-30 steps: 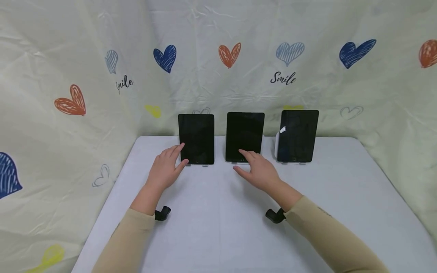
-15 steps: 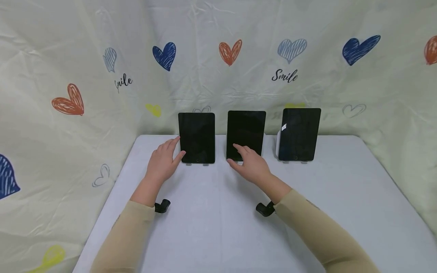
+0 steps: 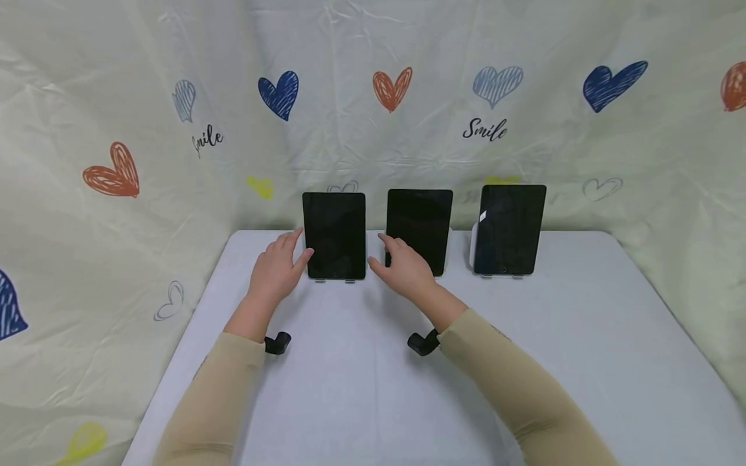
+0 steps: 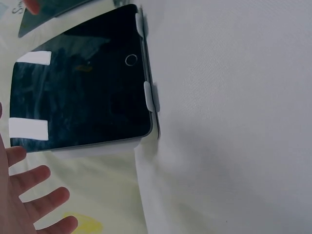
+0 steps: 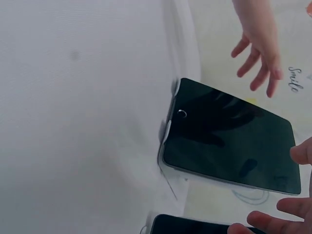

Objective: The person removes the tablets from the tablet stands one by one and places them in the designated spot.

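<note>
Three black tablets lean upright on white stands along the back of the table. My left hand (image 3: 274, 268), fingers spread, is at the left edge of the left tablet (image 3: 335, 236); the left wrist view shows its fingers just off that tablet's lower corner. The right hand (image 3: 405, 265) reaches between the left tablet and the middle tablet (image 3: 424, 226), overlapping the middle one's lower left part in the head view. In the right wrist view its thumb is by the left tablet's far edge. Neither hand holds anything.
The right tablet (image 3: 510, 230) stands apart, away from both hands. A white cloth (image 3: 361, 388) covers the table. Close behind the tablets hangs a pale curtain (image 3: 338, 39) printed with hearts. A black wrist camera (image 3: 423, 343) sticks out under the right sleeve.
My right hand has moved left and slightly away from me, from the front of the middle tablet to the gap beside the left one. The left hand has shifted slightly forward and left.
</note>
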The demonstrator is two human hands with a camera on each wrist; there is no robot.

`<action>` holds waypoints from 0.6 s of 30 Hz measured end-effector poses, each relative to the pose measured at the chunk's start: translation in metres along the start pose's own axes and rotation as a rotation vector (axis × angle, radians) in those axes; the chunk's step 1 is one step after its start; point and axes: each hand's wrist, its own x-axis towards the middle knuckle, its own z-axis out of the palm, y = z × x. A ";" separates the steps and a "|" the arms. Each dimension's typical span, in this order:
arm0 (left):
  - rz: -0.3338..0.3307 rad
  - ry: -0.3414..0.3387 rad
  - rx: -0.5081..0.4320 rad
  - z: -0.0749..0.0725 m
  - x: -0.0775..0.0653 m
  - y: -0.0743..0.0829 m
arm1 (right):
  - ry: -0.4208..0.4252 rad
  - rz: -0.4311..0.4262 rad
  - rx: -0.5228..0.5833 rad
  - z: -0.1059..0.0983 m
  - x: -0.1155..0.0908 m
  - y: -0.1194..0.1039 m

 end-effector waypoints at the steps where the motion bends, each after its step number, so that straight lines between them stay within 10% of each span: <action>1: -0.002 0.002 -0.002 0.000 0.001 0.000 | -0.001 0.006 0.005 0.000 0.002 -0.002; 18: -0.046 -0.001 -0.026 0.010 0.017 -0.007 | 0.002 0.071 0.069 0.009 0.024 -0.018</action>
